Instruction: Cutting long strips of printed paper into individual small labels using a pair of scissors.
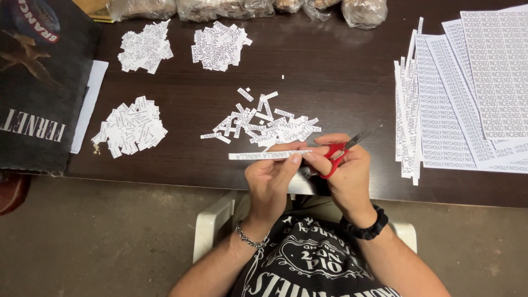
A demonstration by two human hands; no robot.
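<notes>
strip and scissors at the counter edge

nearest me, the left hand [269, 184] pinches a narrow printed paper strip [264, 155] between thumb and fingertips, holding it level just over the near edge of the dark counter [341, 82]. the right hand [346, 176] has its grip closed through the red handles of small scissors [340, 153]; the blades look parted and point away to the right, beside the strip's right end. to my eye, a clean cut wants the strip kept taut and square to the blades, fingertips clear, and each snip falling between the printed words.

just beyond the hands lies a loose scatter of cut labels [264, 124]. farther off, on the left, sit 3 tidier heaps of labels [132, 127]. to the right, uncut strips [408, 126] and printed sheets [484, 82] fan out. clear plastic bags [363, 11] line the far edge.
</notes>
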